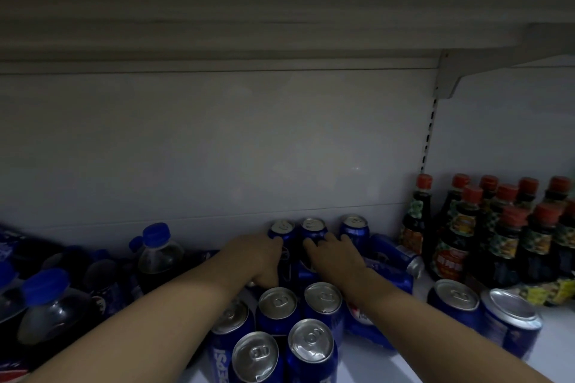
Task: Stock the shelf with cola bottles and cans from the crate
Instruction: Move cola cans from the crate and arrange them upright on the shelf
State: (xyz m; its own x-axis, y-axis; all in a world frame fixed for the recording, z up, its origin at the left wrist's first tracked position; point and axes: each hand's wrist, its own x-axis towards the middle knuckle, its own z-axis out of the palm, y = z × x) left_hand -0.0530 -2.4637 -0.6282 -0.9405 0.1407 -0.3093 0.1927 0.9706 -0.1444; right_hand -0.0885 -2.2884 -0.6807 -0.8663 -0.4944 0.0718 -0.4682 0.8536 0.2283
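Both hands deep on shelf point(389, 361): left hand point(264, 258) wraps one back-row can point(281, 228), right hand point(334, 253) the next can point(313, 226). Full cans probably heavy, rigid, slick; grip mid-body, not rim.

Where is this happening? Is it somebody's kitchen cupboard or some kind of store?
Most likely a shop aisle, not a home. Many identical blue cola cans and cola bottles crowd a white metal shelf with a slotted upright, beside rows of matching red-capped sauce bottles.
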